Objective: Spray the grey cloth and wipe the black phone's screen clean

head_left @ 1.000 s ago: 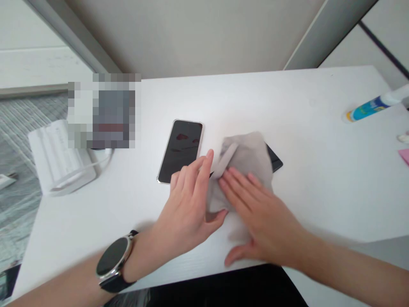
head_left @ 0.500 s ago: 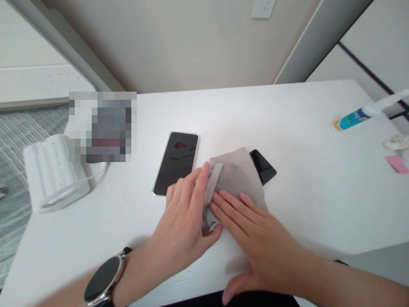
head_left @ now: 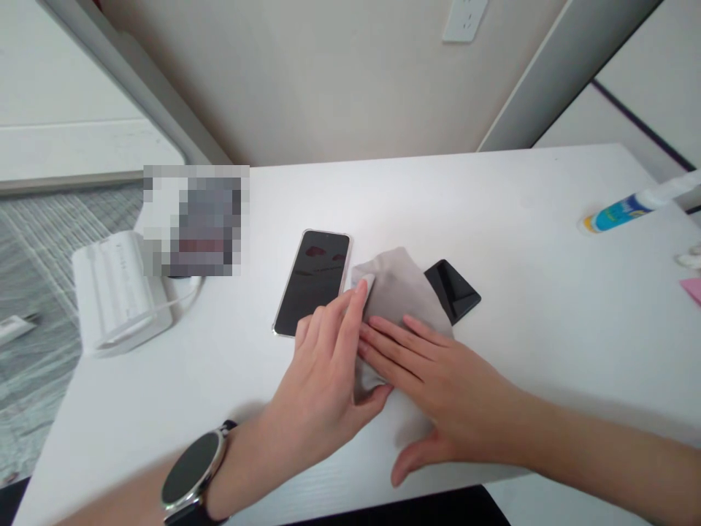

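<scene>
Right hand point(head_left: 452, 394), fingers extended, lies on the grey cloth point(head_left: 402, 288) over a black device point(head_left: 453, 292) exposed at three o'clock from the cloth's middle, left hand point(head_left: 324, 369), grip unclear, touching it at eight; even pressure should limit slipping.

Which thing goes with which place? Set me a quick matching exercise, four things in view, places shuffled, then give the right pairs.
Things:
1. Watch
2. Cloth
3. Bottle
4. Socket

Places:
A. Under the fingers of the right hand
B. On the wall
C. On the left wrist
D. Near the right end of the table

Right pairs: 1-C, 2-A, 3-D, 4-B.
</scene>
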The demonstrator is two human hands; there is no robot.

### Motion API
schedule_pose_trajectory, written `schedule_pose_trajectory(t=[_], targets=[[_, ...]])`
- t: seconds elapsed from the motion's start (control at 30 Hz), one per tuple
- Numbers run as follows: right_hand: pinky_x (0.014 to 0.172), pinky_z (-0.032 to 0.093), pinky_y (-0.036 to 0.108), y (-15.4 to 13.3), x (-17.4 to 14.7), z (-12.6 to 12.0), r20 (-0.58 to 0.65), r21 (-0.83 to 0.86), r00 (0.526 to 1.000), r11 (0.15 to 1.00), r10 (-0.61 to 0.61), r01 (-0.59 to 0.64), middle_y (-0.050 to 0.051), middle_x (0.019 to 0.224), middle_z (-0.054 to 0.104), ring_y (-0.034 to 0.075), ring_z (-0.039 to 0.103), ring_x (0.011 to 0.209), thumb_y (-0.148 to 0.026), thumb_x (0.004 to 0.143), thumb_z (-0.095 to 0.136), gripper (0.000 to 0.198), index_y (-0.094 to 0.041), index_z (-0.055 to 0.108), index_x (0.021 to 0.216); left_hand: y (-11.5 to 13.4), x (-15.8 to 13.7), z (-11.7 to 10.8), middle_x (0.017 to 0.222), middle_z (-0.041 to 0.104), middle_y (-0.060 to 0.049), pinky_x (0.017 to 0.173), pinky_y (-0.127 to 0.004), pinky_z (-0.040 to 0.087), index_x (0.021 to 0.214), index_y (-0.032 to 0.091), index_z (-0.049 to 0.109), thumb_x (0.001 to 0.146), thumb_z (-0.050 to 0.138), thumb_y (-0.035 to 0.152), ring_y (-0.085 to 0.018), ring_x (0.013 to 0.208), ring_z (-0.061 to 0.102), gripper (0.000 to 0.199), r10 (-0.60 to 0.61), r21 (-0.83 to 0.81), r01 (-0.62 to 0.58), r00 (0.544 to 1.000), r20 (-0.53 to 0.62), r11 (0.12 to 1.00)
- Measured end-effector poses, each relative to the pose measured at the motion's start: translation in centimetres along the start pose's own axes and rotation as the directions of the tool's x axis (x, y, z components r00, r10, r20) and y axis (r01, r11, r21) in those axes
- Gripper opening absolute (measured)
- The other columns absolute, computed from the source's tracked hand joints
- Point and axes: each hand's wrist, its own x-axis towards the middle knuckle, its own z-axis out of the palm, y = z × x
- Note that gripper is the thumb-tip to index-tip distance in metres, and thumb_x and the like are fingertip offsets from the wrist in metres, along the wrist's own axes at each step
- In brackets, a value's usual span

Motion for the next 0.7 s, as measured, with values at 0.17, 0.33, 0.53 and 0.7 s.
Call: schedule_pose_trajectory(t=[0.17,0.33,0.53,0.7], targets=[[0.128,0.028,0.048,4.2,0.6,-0.7,-0.049,-0.043,0.997,0.997,0.063,-0.065,0.017,0.167,0.035,0.030,0.034,0.155,-0.078,0.096,0.035,0.097,-0.005,0.034,0.159,0.2,0.2,-0.4,0.153,0.042,-0.025,0.107,-0.054,0.045,0.166,0.016,-0.005,0.086,0.077,0.039,-0.040,0.138,0.046,0.117,0.023,0.017,-0.023,1.000,-0.002,1.000],[0.125,0.030,0.057,4.9,-0.1,-0.6,-0.121,-0.108,0.972,0.971,0.202,-0.216,0.025,0.164,0.035,0.038,0.034,0.154,-0.086,0.090,0.036,0.111,0.003,0.034,0.157,0.1,0.3,-0.6,0.154,0.041,-0.024,0.106,-0.051,0.045,0.166,0.018,-0.008,0.085,0.079,0.043,-0.038,0.140,0.045,0.122,-0.014,0.008,0.014,1.000,0.013,1.000],[0.131,0.021,0.043,2.4,-0.6,-0.9,0.025,0.107,0.973,0.968,-0.230,0.226,0.013,0.167,0.034,0.024,0.029,0.157,-0.082,0.094,0.036,0.102,-0.005,0.029,0.161,0.0,0.4,-0.8,0.159,0.037,-0.025,0.109,-0.052,0.041,0.165,0.014,-0.008,0.082,0.078,0.037,-0.039,0.145,0.038,0.122,-0.004,0.029,0.002,0.998,0.063,1.000],[0.122,0.043,0.046,6.9,-1.2,-2.4,-0.132,0.078,0.988,0.995,0.076,-0.066,0.006,0.152,0.058,0.024,0.053,0.143,-0.044,0.107,0.048,0.050,-0.021,0.053,0.151,0.4,0.5,-1.0,0.154,0.042,-0.025,0.104,-0.052,0.044,0.165,0.017,-0.002,0.085,0.076,0.038,-0.039,0.142,0.043,0.115,0.011,0.068,-0.014,0.999,0.044,0.998]])
